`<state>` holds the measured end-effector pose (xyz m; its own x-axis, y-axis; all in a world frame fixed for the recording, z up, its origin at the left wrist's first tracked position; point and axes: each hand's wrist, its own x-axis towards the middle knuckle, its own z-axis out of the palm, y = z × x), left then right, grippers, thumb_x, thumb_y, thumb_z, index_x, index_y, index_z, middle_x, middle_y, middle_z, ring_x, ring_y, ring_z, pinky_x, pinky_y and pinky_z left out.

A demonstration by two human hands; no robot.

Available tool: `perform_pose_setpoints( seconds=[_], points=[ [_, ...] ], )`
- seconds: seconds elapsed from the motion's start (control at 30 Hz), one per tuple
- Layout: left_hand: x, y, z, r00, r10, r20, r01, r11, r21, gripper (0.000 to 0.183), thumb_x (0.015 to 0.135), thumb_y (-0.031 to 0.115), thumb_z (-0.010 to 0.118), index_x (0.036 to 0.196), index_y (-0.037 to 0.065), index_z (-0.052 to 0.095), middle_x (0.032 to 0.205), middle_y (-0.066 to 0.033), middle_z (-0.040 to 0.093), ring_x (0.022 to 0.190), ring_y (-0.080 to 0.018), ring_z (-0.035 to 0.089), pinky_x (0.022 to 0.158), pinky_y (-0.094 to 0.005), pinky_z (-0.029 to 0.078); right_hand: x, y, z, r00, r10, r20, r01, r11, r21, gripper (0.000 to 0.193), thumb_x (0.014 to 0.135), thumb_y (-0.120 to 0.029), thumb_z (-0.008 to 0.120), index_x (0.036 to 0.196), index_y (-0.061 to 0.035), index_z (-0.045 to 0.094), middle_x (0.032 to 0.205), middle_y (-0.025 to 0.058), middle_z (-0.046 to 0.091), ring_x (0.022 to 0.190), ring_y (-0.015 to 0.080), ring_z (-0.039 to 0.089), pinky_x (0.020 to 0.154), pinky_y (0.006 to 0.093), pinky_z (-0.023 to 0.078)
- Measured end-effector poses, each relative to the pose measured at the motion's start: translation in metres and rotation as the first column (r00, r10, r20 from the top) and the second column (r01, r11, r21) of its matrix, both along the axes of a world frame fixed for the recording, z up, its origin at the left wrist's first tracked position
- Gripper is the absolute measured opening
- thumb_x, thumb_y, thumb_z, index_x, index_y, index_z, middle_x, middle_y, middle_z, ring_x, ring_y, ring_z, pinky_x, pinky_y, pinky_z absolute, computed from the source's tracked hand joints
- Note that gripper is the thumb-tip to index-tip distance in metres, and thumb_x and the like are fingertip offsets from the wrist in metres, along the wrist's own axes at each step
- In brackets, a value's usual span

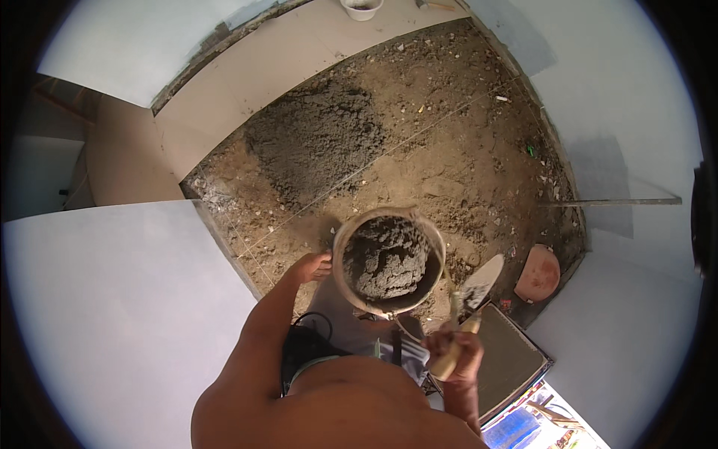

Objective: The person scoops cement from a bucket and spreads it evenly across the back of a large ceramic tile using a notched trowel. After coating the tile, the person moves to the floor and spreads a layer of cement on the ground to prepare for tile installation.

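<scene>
A round bucket (338, 262) with a pale rim stands in front of me, part filled with wet grey mortar (389, 266). My left hand (313, 266) is at its left side, beside my knee. Its fingers point at the bucket wall and hold nothing visible; whether they touch the wall I cannot tell. In my right hand (465, 358) is a trowel (482, 280), gripped by its wooden handle, the mortar-smeared blade pointing away to the right. The bucket's thin wire handle leans over toward this hand; whether my fingers touch it is unclear.
Right of me lies a grey-faced tile (512, 359). Beyond it are a reddish curved piece (538, 273) and a bar (613, 202) by the right wall. String lines cross the rough earth floor (441, 176), where dark mortar (318, 142) is spread. A white tub (362, 7) stands on the far tiles.
</scene>
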<state>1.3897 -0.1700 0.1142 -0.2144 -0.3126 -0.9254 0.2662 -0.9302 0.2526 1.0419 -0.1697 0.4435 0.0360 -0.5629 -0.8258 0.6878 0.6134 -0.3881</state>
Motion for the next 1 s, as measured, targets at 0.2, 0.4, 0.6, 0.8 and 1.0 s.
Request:
perform_pose_setpoints(
  seconds=[0.2,0.4,0.6,0.8,1.0],
  points=[
    [-0.008,-0.076,0.020,0.652,0.590,-0.476,-0.627,0.773,0.100,0.059,0.098,0.045,0.054,0.142,0.007,0.045,0.140,-0.0135,0.050,0.122,-0.0280,0.051,0.102,-0.0449,0.044,-0.015,-0.162,0.099,0.956,0.294,-0.002,-0.270,0.875,-0.402,0.032,0.074,-0.022,0.060,0.095,0.0018,0.061,0.057,0.0062,0.052,0.052,0.0179,0.049,0.063,0.0361,0.044],
    [0.039,-0.169,0.124,0.605,0.647,-0.463,-0.795,0.525,-0.305,0.067,0.098,0.048,0.053,0.148,0.007,0.035,0.149,-0.0112,0.041,0.132,-0.0296,0.042,0.107,-0.0474,0.039,0.033,-0.339,0.037,0.659,0.645,-0.388,-0.750,0.520,-0.409,0.023,0.080,-0.012,0.066,0.097,0.0015,0.061,0.079,0.0068,0.063,0.066,0.0144,0.059,0.061,0.0330,0.048],
    [0.024,-0.299,0.140,0.742,0.655,-0.140,-0.573,0.512,-0.641,0.080,0.094,0.057,0.052,0.154,0.012,0.025,0.154,-0.0097,0.035,0.140,-0.0300,0.035,0.116,-0.0496,0.029,0.077,-0.480,-0.156,0.569,0.664,-0.485,-0.819,0.407,-0.403,0.021,0.081,-0.017,0.069,0.092,0.0001,0.064,0.076,0.0073,0.064,0.067,0.0145,0.062,0.061,0.0330,0.051],
    [0.080,-0.365,0.268,0.747,0.578,0.330,-0.169,0.645,-0.746,0.085,0.093,0.060,0.053,0.151,0.004,0.026,0.154,-0.0135,0.033,0.140,-0.0299,0.035,0.116,-0.0453,0.029,0.096,-0.495,-0.173,0.812,0.571,0.122,-0.476,0.768,-0.428,0.018,0.080,-0.013,0.068,0.090,0.0014,0.064,0.074,0.0096,0.063,0.067,0.0169,0.062,0.059,0.0333,0.050],
    [0.085,-0.391,0.393,0.658,0.560,0.503,0.022,0.653,-0.757,0.082,0.094,0.061,0.051,0.149,0.004,0.031,0.150,-0.0128,0.038,0.136,-0.0293,0.040,0.112,-0.0431,0.034,0.101,-0.464,-0.118,0.740,0.437,0.511,-0.196,0.867,-0.458,0.022,0.080,-0.008,0.069,0.097,0.0019,0.060,0.077,0.0087,0.060,0.068,0.0168,0.059,0.064,0.0327,0.048]
  ],
)
